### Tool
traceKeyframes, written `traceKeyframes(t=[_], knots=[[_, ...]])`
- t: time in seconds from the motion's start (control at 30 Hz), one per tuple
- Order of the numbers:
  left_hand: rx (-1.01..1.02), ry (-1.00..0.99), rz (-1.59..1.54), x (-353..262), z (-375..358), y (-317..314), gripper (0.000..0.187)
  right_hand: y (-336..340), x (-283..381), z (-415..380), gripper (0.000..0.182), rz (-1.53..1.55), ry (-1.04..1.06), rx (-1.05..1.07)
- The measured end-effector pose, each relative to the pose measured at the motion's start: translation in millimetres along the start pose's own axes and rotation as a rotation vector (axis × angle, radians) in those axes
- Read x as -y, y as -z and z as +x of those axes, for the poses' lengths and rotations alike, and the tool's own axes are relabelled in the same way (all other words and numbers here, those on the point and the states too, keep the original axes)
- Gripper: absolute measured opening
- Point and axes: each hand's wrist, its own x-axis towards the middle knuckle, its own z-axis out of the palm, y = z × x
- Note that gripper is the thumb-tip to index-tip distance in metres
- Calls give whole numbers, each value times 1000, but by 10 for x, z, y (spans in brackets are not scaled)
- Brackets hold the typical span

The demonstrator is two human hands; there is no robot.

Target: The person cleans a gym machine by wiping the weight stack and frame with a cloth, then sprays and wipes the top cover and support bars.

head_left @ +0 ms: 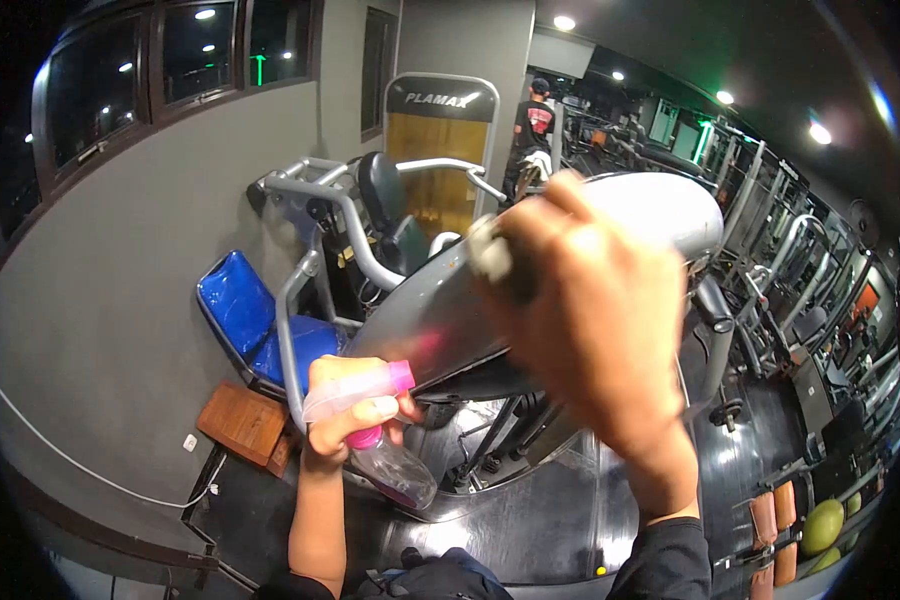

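My left hand (pixel 342 412) is wrapped round a clear spray bottle (pixel 398 470) with a pink nozzle and collar. The bottle tilts, its nozzle pointing right toward the long grey machine cover (pixel 450 315). A little clear liquid may be in it, but I cannot be sure. My right hand (pixel 595 310) is closed and smeared by motion, in front of the cover's upper part. From its fingers pokes a bunched, grey-white, cloth-like thing (pixel 490 250), mostly hidden by the hand. Whether it touches the cover cannot be made out.
Left of the machine stand a blue padded chair (pixel 238 300) and a wooden box (pixel 245 425). Behind is a weight machine marked PLAMAX (pixel 440 100). A person (pixel 535 125) stands farther back. Exercise equipment, a dumbbell (pixel 730 413) and green balls (pixel 823 527) lie to the right.
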Motion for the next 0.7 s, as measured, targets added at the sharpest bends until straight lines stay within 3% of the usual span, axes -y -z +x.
traceKeyframes(t=[0.03, 0.13, 0.2, 0.27, 0.33, 0.4, 0.47, 0.6, 0.63, 0.7], knots=[[21, -84, 137, -23, 28, 8, 34, -56, 145, -65, 19, 10, 68, 18], [-23, -103, 99, 18, -47, 77, 37, -127, 360, -175, 22, -26, 230, 72], [23, -176, 235, 22, -65, 210, 36, -58, 170, -87, 24, 155, 154, 147], [-111, -22, 83, -38, -158, 132, 36, 115, 26, 10, 20, 133, 95, 104], [-145, -30, 76, -56, -188, 151, 36, 137, -101, 95, 15, 157, 61, -31], [-138, -24, 100, -71, -199, 194, 36, 84, 7, 105, 15, 46, 1, 33], [-177, -54, 99, -81, -185, 175, 36, -123, 211, 42, 5, -42, 149, -17], [-130, -136, 193, -99, -213, 244, 37, -371, 613, -198, 10, -79, 448, 59], [-153, -129, 181, -111, -223, 241, 37, -331, 616, -231, 11, -49, 419, 190], [-153, -75, 154, -90, -268, 263, 37, -248, 446, -249, 13, 39, 386, 166]])
